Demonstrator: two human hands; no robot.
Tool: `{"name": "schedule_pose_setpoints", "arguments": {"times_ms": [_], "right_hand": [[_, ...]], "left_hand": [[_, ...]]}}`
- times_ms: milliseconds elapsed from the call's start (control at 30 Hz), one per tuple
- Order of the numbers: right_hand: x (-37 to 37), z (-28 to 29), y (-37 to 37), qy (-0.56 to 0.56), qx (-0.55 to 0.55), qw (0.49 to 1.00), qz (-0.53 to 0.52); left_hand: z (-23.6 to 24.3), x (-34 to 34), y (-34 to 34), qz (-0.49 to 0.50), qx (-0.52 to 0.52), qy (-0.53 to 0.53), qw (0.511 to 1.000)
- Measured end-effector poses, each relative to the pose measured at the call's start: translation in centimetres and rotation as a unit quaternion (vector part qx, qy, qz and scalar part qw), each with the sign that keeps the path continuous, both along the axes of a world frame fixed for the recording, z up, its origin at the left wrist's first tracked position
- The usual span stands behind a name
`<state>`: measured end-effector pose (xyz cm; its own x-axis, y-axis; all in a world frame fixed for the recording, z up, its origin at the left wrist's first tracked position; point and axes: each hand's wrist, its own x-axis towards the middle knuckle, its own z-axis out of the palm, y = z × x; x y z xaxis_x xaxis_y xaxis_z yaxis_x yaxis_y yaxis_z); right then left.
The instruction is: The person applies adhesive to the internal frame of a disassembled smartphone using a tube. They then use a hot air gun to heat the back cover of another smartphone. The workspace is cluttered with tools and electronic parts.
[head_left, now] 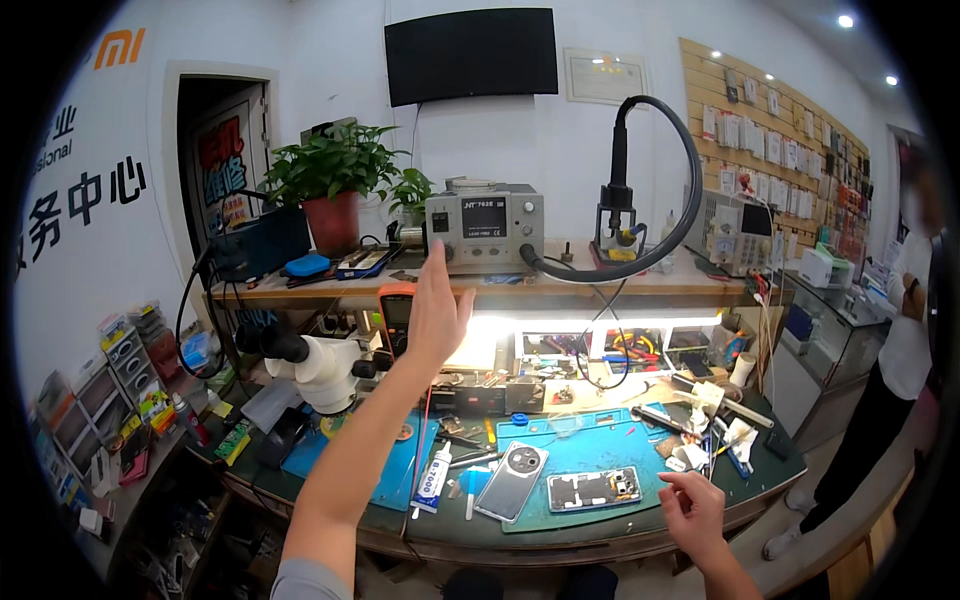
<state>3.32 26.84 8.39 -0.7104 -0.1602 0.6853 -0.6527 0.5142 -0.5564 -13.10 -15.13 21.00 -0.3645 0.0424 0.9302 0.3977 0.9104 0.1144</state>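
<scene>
My left hand is raised to the shelf with its fingers stretched out. Its fingertips are at the lower left knob of a grey hot-air rework station, partly hiding that knob; whether they touch it, I cannot tell. Over the front right of the bench, my right hand is empty, its fingers loosely bent and apart. Just left of it lies an opened phone with its inner parts showing, on a blue work mat. A phone back cover with a round camera ring lies beside it.
A white microscope stands at the left, near a glue tube. The hot-air handpiece rests upright in its holder, its thick black hose arching right. Tools and crumpled tissue crowd the right. A person stands beyond the bench.
</scene>
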Motion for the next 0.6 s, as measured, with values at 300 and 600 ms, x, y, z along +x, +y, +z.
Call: {"name": "schedule_pose_setpoints", "arguments": {"times_ms": [300,600], "right_hand": [[-0.8,3.1,7.3,0.029,0.005,0.994,-0.102],[0.1,5.4,9.3,0.055,0.008,0.994,-0.092]], "left_hand": [[2.0,-4.6,0.4,0.082,0.054,0.02,0.995],[4.6,-2.9,-0.3,0.147,0.088,0.053,0.984]]}}
